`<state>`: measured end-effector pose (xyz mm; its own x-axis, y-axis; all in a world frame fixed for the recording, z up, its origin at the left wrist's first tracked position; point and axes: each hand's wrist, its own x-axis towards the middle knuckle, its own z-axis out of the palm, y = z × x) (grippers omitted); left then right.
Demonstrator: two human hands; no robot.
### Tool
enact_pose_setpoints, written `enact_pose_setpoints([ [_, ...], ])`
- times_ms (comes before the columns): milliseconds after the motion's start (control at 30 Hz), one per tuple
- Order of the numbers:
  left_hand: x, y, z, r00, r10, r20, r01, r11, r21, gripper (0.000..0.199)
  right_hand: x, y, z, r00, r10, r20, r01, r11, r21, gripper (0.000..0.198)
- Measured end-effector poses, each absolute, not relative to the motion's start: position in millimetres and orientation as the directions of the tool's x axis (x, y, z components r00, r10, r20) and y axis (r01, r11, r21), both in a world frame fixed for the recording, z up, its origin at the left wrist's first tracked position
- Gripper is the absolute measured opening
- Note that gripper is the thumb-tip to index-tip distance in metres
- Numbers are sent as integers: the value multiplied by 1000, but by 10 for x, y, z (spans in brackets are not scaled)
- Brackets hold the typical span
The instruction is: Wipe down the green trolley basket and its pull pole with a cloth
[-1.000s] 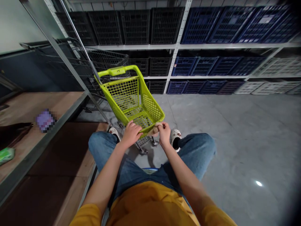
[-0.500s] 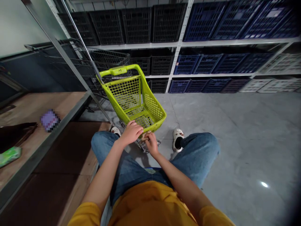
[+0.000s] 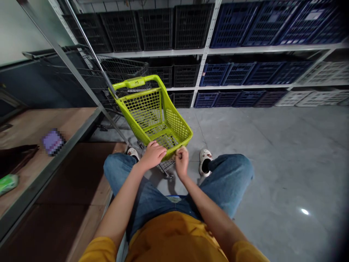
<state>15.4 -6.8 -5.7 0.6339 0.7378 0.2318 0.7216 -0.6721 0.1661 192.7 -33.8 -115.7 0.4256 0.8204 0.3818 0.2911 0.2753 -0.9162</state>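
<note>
A lime-green plastic shopping cart (image 3: 178, 125) stands upright between my knees, its low end toward me and its handle at the far side. My left hand (image 3: 153, 154) grips the near-left corner of its rim, fingers hooked over the edge. Against the outside of the near rim, toward the right corner, is my right hand (image 3: 181, 160). Its fingers are closed on a small beige piece that looks like a cloth (image 3: 183, 148), mostly hidden by the hand. Below the basket, the cart's metal frame and a caster (image 3: 169, 176) show.
Left of me is a wooden shelf (image 3: 73, 118) with a metal edge, holding a blurred purple item (image 3: 53, 142) and a green-white packet (image 3: 8, 183). A grey wire cart (image 3: 122, 69) stands behind. Racks of black crates (image 3: 192, 27) and blue crates (image 3: 234, 25) line the back.
My right hand has slid rightward along the outside of the near rim with the beige cloth. The left hand stays on the corner. The view has shifted slightly.
</note>
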Motion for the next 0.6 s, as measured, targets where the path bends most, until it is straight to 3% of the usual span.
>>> enact_pose_setpoints([
  [133,114,-71,-50,644,727,238,715,-683,151,24,1370,-724,-1206,-39,910,414,219,412,-885,16],
  [233,97,-70,-50,647,723,244,715,-686,138,23,1359,-722,-1187,-131,901,414,250,434,-866,18],
  [367,105,-59,-79,636,724,266,715,-683,152,23,1783,-509,-1176,-16,894,448,323,429,-844,18],
  [467,114,-49,-102,624,736,263,715,-674,188,23,2269,-249,-1197,205,885,418,379,322,-868,15],
  [600,119,-46,-92,626,739,250,714,-672,198,23,2777,134,-1208,512,790,336,396,130,-909,11],
])
